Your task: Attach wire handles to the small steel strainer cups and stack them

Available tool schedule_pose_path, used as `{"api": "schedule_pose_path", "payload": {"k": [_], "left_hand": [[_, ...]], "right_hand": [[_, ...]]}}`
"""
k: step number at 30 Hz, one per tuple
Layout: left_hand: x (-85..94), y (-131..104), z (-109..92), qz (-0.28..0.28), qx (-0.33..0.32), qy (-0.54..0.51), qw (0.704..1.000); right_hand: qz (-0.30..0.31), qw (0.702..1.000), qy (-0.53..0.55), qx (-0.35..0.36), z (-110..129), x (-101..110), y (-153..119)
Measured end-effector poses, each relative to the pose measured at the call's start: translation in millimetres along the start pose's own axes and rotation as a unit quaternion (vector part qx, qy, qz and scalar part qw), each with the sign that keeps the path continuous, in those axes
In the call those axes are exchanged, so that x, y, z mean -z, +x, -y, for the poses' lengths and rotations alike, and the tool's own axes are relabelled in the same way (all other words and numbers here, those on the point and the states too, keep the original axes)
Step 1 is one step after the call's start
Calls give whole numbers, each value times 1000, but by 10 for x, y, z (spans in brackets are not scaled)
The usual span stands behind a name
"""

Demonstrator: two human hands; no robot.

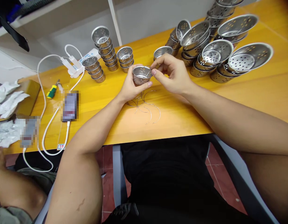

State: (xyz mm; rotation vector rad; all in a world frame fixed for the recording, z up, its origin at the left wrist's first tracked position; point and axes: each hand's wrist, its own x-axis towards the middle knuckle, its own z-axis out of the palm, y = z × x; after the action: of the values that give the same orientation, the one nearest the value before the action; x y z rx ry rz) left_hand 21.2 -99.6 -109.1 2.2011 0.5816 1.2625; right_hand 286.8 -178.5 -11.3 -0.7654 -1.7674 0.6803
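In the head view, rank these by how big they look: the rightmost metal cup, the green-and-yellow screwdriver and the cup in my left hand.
1. Rightmost cup
2. Held cup, in your left hand
3. Screwdriver
Apparent size only.

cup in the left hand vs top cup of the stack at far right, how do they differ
The held cup is up in the left hand; the far-right cup rests on other cups. The held cup has the right hand at its rim; the far-right cup is touched by neither hand. The held cup looks smaller than the far-right cup. Both are open-topped, silvery metal with holes.
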Motion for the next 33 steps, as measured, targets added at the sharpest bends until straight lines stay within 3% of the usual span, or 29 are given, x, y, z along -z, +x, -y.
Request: {"api": "schedule_pose_path", "payload": {"k": [14, 20, 27, 33], "left_hand": [[-44, 38, -261, -18, 60, 2, 998], [-27, 16, -220, -7, 63, 2, 998], [-34, -1, -211, -12, 51, -1, 999], [-35, 7, -253, 4, 15, -10, 1000]], "right_hand": [[18, 997, -4, -69, 194, 16, -34], [32, 998, -43, -26, 108, 64, -23], [105, 990, -88, 19, 141, 183, 14], [130, 988, -67, 41, 57, 104, -15]]}}
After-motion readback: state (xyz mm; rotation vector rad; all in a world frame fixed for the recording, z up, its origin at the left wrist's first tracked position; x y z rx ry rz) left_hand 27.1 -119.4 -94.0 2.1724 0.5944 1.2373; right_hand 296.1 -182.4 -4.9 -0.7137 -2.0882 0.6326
